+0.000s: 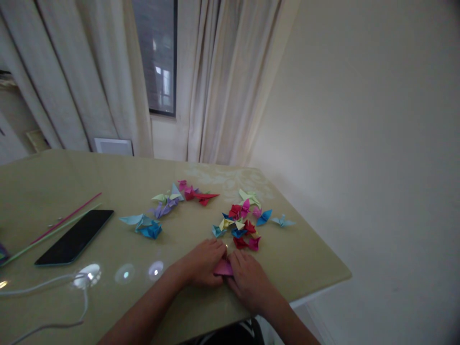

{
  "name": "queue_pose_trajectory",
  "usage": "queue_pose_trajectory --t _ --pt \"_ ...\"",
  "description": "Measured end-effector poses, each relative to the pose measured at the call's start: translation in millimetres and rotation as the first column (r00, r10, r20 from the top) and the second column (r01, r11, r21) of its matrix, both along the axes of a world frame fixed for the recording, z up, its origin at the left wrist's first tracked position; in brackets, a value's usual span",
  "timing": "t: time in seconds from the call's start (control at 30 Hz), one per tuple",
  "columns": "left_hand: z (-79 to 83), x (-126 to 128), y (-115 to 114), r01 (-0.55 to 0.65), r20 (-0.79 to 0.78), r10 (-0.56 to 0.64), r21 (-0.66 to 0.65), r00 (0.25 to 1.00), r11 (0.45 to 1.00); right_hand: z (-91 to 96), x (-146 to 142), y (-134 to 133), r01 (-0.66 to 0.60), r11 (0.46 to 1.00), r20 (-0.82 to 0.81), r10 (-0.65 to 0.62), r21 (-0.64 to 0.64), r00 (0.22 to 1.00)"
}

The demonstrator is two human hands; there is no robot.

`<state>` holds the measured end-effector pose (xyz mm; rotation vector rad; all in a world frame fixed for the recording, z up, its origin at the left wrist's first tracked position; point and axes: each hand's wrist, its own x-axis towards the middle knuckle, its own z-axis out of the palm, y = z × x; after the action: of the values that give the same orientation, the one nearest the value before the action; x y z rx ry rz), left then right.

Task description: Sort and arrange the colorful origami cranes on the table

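A small piece of folded pink paper [223, 268] lies between my hands near the table's front edge. My left hand [205, 262] grips its left side, fingers bent over it. From the right, my right hand [247, 278] pinches the other side with thumb and fingers. Much of the paper is hidden under the fingers. Just beyond my hands sits a cluster of folded paper cranes [237, 225] in red, pink, blue and yellow. A light blue crane [283, 221] stands apart to the right.
More paper cranes lie farther back, including purple [166, 206] and red [205, 197] ones, with blue ones [145, 226] nearer. At left are a phone [75, 238], thin pink [68, 218] and green sticks, and a white cable [85, 302]. A wall borders the table's right side.
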<state>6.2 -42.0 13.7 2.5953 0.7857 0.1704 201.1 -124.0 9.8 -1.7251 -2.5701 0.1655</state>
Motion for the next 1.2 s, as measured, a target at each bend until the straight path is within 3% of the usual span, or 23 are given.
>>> queue_pose_trajectory --t 0.17,0.33,0.5,0.8,0.97,1.1,1.2 --pt "-1.6 1 0 -0.015 0.009 0.015 -0.016 1.000 1.000 1.0 0 -1 -0.028 1.000 -0.029 0.028 -0.009 0.999" --pt "1.3 -1 1 0.021 0.024 -0.021 -0.023 0.999 1.000 1.6 -8 0 0.074 0.995 0.025 -0.072 -0.070 0.997" --pt "2.1 -7 4 0.048 0.103 -0.043 -0.039 0.994 0.998 3.3 -9 2 0.092 0.994 0.009 -0.092 -0.060 0.996" --pt "4.7 -4 3 0.048 0.025 -0.047 -0.057 0.999 0.997 3.3 -10 0 0.086 0.989 -0.062 -0.094 -0.118 0.994" --pt "3.5 -6 3 -0.028 0.012 0.030 -0.156 0.999 0.987 5.7 -13 -2 0.136 0.970 -0.094 -0.158 -0.202 0.983" --pt "11.1 -26 14 -0.040 0.243 0.127 -0.334 0.962 0.942 13.8 -15 10 0.139 0.976 -0.141 -0.164 -0.168 0.976" --pt "20.7 -46 27 -0.049 0.499 0.301 -0.456 0.813 0.889 27.3 -23 31 0.135 0.989 -0.264 -0.145 -0.057 0.954"
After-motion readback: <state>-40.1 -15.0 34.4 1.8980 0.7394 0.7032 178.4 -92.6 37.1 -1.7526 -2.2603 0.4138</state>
